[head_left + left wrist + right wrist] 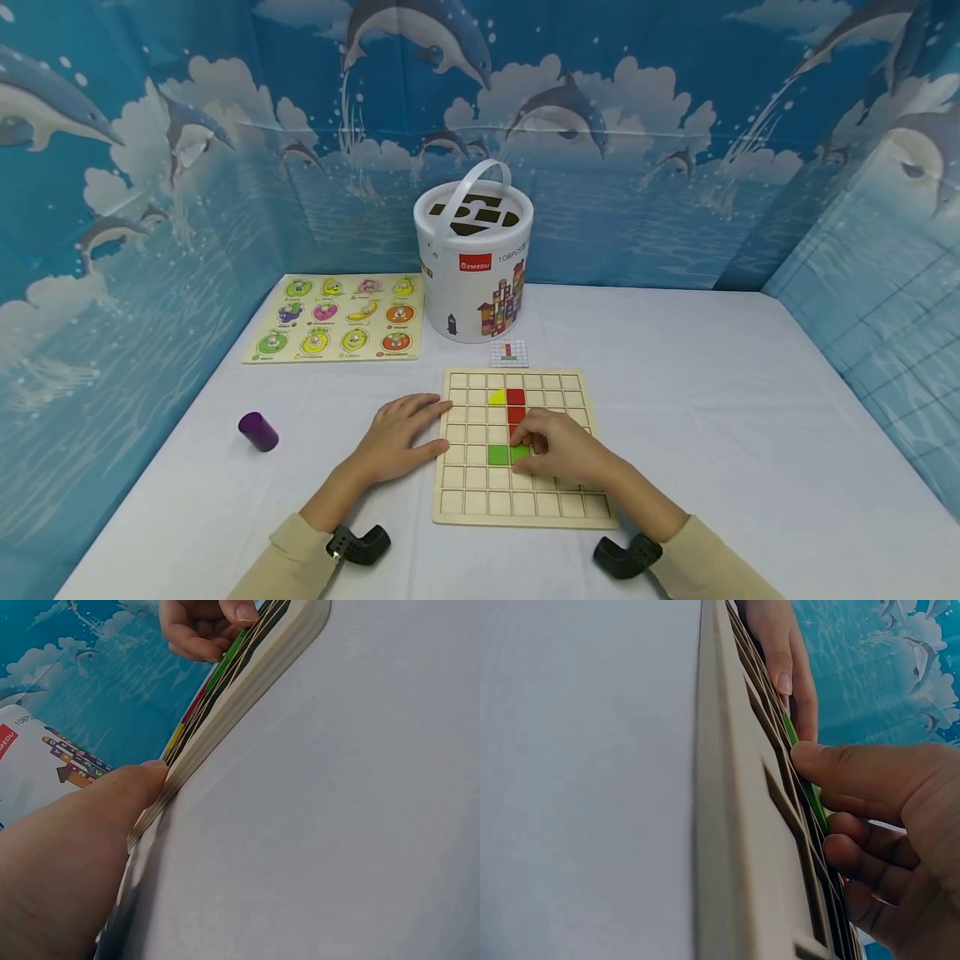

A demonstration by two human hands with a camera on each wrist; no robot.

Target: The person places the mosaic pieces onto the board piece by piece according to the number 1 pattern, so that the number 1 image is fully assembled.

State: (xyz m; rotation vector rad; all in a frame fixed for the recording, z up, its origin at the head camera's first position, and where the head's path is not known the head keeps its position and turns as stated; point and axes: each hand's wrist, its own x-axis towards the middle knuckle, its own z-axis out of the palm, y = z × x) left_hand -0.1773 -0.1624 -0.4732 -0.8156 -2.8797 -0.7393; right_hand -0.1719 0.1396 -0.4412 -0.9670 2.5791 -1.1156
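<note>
A wooden grid board (457, 500) lies on the white table. On it are a yellow quarter-round tile (497, 397), red square tiles (516, 397) in a column under one another, and a green square tile (498, 455). My right hand (562, 446) pinches a second green square tile (518, 452) by its edges, thumb on the near side and index finger on the far side. That tile lies level beside the first green one, in its grid cell. My left hand (397, 437) rests at the board's left edge, fingers extended, its thumb (146, 780) touching the rim.
Behind the board lies a small pattern card (509, 354), with a white lidded bucket (472, 283) beyond it. A fruit puzzle board (337, 318) is at the back left. A purple cylinder (258, 432) lies left of my left hand.
</note>
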